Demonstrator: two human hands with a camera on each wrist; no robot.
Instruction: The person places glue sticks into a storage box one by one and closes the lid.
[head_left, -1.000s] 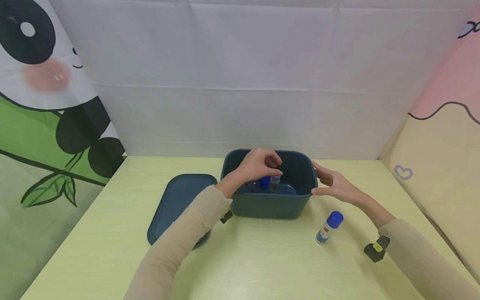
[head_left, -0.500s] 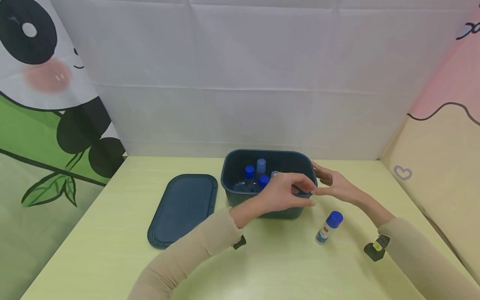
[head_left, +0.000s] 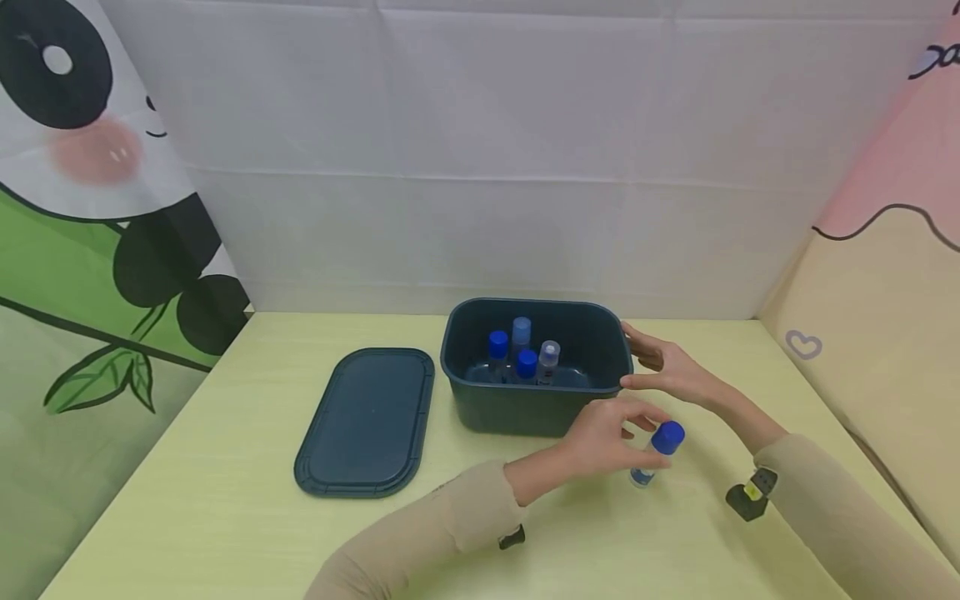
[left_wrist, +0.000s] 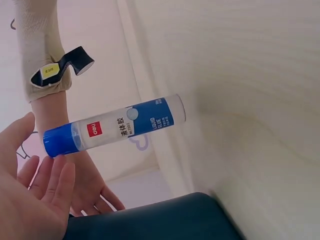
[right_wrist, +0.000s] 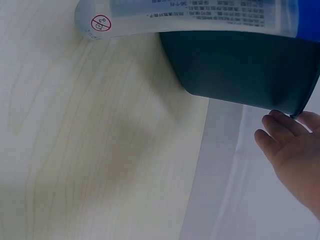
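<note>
A liquid glue bottle (head_left: 667, 437) with a blue cap stands upright on the table, right of the dark teal bin (head_left: 517, 412). My left hand (head_left: 607, 437) is beside this bottle, thumb and fingers spread around its cap end. In the left wrist view the glue bottle (left_wrist: 145, 121) shows its label, and a gap separates the thumb from the cap. My right hand (head_left: 671, 375) touches the bin's right end, fingers along the rim and thumb at the near corner. Several small bottles (head_left: 527, 364) with blue or clear caps stand inside the bin's left and middle.
A flat dark teal lid (head_left: 367, 421) lies on the pale yellow table (head_left: 210, 500) left of the bin. Behind the bin rises a white cloth wall (head_left: 480, 233). Printed cloth panels close off both sides.
My left hand has come out of the bin and moved right and toward me, to the glue bottle outside. The bottles inside are now uncovered. My right hand stays at the rim.
</note>
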